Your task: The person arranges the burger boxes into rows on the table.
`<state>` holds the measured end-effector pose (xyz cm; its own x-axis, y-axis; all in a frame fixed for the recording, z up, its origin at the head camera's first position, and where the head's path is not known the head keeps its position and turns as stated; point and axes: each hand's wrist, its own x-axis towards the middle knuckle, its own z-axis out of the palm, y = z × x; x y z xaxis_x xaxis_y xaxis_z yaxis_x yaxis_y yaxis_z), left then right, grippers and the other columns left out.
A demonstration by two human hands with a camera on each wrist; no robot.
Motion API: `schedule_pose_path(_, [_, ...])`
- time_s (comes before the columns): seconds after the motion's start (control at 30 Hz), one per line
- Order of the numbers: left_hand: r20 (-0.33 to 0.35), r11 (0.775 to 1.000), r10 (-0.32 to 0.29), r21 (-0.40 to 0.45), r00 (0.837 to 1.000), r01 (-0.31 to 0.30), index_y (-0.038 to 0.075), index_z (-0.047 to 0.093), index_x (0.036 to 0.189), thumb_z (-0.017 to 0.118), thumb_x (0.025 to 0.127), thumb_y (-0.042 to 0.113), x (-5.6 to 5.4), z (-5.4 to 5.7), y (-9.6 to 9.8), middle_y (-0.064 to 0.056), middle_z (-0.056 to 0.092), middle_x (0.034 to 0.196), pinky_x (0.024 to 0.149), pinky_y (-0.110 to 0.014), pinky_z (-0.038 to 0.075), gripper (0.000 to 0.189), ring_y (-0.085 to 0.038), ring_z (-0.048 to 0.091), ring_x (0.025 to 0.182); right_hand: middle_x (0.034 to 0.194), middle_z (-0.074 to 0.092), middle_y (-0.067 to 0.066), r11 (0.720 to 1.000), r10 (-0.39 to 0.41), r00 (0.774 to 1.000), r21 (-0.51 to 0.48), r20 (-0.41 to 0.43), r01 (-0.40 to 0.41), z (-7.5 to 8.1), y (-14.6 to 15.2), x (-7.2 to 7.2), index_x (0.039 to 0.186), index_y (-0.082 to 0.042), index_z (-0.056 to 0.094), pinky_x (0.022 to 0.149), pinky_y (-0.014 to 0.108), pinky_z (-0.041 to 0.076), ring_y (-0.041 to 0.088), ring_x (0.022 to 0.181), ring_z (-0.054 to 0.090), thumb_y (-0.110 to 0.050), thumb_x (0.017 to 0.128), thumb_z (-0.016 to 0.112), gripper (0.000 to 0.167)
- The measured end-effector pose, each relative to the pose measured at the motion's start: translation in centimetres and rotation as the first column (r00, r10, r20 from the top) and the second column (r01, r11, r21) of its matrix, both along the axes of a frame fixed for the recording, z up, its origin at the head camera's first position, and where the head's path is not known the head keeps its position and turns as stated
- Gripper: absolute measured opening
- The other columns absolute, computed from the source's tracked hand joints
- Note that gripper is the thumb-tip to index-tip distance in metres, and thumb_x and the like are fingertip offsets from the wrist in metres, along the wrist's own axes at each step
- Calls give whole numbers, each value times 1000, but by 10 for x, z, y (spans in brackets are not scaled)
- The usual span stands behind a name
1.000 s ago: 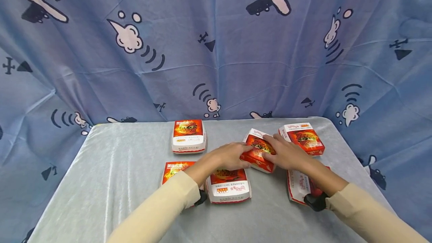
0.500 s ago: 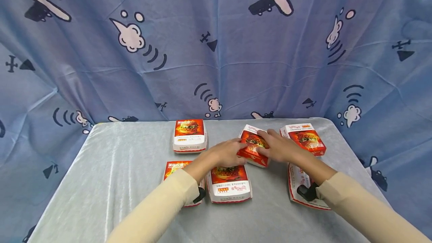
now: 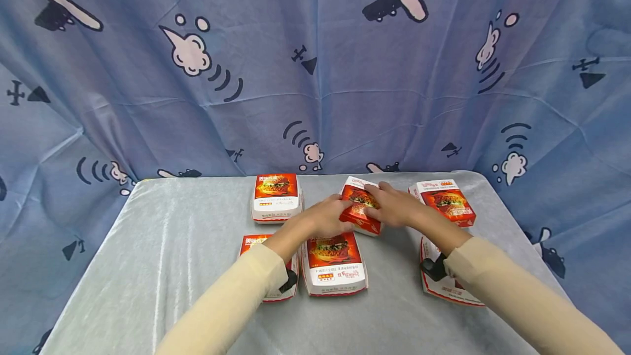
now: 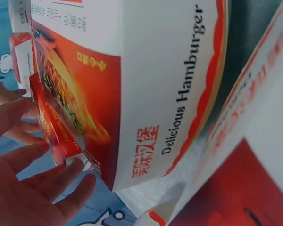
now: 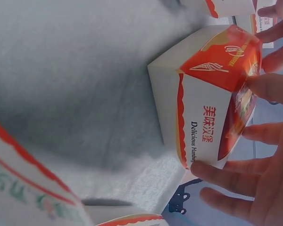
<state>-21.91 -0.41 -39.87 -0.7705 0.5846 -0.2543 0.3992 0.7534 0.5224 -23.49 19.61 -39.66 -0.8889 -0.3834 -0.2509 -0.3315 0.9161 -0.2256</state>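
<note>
A red and white hamburger box [image 3: 359,216] lies between my two hands, turned at a slant, in the head view. My left hand [image 3: 322,219] touches its left side with spread fingers. On its right side rests my right hand [image 3: 396,207]; in the right wrist view those fingers [image 5: 265,134] reach along the box's top and side [image 5: 205,113]. Just in front of the left hand lies another hamburger box [image 3: 336,274], which fills much of the left wrist view, where the left fingers [image 4: 78,195] stretch past it.
Matching boxes lie at the back left [image 3: 277,197], back right [image 3: 447,204], front left [image 3: 253,242] and front right [image 3: 436,284], the front ones partly under the sleeves. They share a grey cloth-covered table [image 3: 148,267]. A blue patterned curtain [image 3: 266,70] hangs behind it.
Both hands have moved left and slightly toward the back, taking the slanted hamburger box with them. It now sits nearer the middle front box and farther from the back right one.
</note>
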Motion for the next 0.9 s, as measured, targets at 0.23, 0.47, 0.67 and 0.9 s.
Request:
schedule_pose_path(0.23, [-22,1000,2,-8,1000,-2,10,44,151,62,98,29,-3,0,-5,-13,32,159,115,-43,31,59,-28,34,144,144,40,33,1000,5,1000,16,17,-5,-1,-9,-7,152,-2,36,94,65,45,52,118,53,-34,98,58,66])
schedule_pose_path(0.47, [-34,1000,-16,5,999,16,11,47,149,62,98,25,-6,-1,-10,-10,37,158,114,-42,32,55,-27,38,143,149,34,33,1000,25,999,-20,34,-24,-3,-12,-12,154,-5,35,95,66,43,51,124,49,-30,99,57,64])
schedule_pose_path(0.67, [-47,999,-24,26,999,25,11,48,148,62,99,24,-7,-3,-13,-10,42,154,114,-42,34,53,-26,40,141,151,30,34,998,18,1000,-59,22,-16,-4,-13,-11,155,-7,32,94,67,43,53,125,48,-29,99,57,65])
schedule_pose_path(0.9, [-70,998,-8,63,998,13,8,50,146,62,98,23,-7,-3,-16,-11,50,147,111,-40,37,52,-25,46,135,146,39,33,993,-50,998,-109,-45,45,-5,-13,-9,151,-3,36,95,65,44,51,121,53,-32,97,63,67])
